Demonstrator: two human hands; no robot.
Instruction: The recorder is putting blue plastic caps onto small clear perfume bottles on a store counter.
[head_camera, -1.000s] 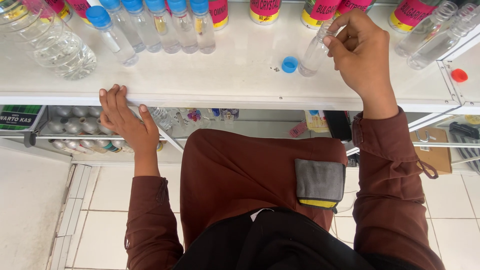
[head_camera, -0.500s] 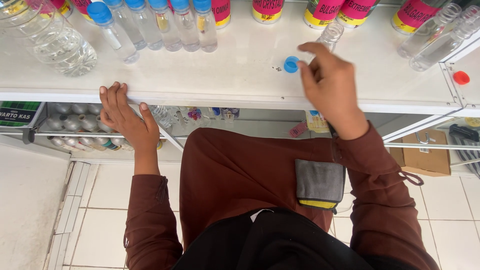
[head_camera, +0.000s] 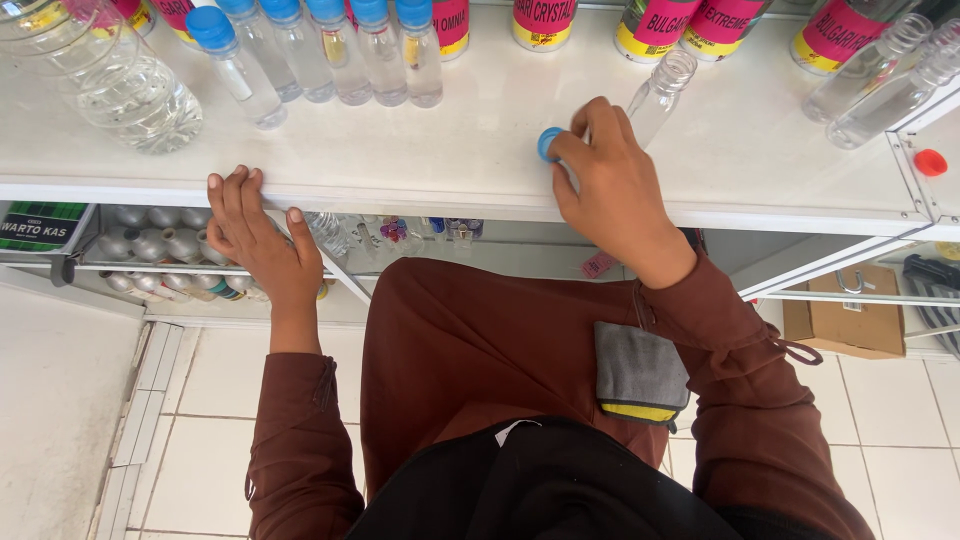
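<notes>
We see the right hand resting on the white counter, its fingertips pinched on a small blue cap. Just behind that hand stands an uncapped clear bottle, upright; whether the hand touches it we cannot tell. The left hand lies spread along the counter's near edge, fingers hooked over it, holding nothing. At the back of the counter, left of the cap, stands a row of blue-capped bottles. A red cap lies well apart, far right.

long rust-brown sleeves, bare hands, black garment below with a grey-and-yellow patch.
</notes>
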